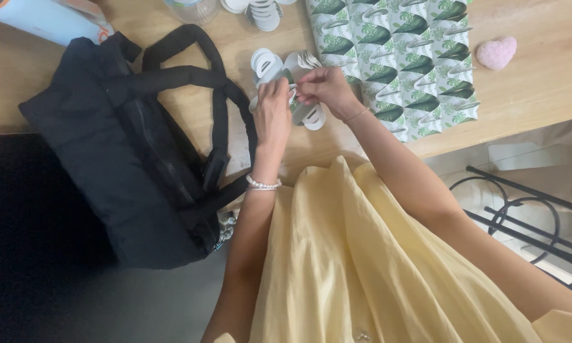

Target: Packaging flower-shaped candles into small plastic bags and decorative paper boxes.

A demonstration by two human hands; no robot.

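Observation:
My left hand (272, 113) and my right hand (327, 89) meet over a wooden table (540, 76), both gripping a small stack of flat white and green paper pieces (303, 114) with round cut-out handles. The left hand, with a pearl bracelet at the wrist, pinches the stack's left side. At the top edge of the stack, the fingers of the right hand pull at a single piece. Several more of these pieces fan out under the hands.
A black padded bag (127, 159) with long straps lies at the left. Rows of leaf-printed paper pieces (406, 57) cover the table at the right, beside a pink heart-shaped object (497, 52). White round pieces (263, 13) sit at the top. A black metal rack (527, 216) stands below right.

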